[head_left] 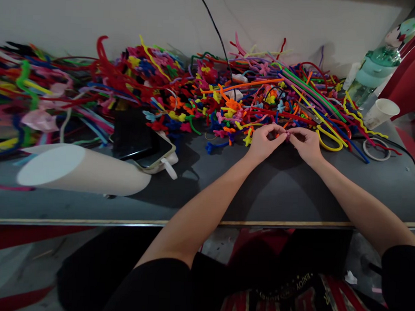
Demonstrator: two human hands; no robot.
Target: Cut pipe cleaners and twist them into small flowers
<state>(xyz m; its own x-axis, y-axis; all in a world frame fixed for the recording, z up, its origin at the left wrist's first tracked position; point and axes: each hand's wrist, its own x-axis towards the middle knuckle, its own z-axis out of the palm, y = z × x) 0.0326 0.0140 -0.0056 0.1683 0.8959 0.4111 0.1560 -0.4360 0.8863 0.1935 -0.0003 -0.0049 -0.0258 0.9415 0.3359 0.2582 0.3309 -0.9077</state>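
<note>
My left hand (266, 141) and my right hand (306, 143) meet over the front edge of a heap of pipe cleaners. Thumb and forefinger of each hand pinch a small pink pipe cleaner piece (287, 136), mostly covered by the fingertips. Its exact shape is too small to make out. Just behind the hands lie pipe cleaners in many colours, some straight, some twisted into little flowers. A bent yellow pipe cleaner (330, 147) lies beside my right hand, and a yellow twisted piece (248, 138) sits left of my left hand.
Left on the grey table (206, 201) are a white paper cylinder (101, 172) and black phones (136, 137). At right stand a paper cup (382, 114), a green-lidded bottle (376, 66) and a pale ring (376, 158). A black cable (215, 26) hangs along the wall.
</note>
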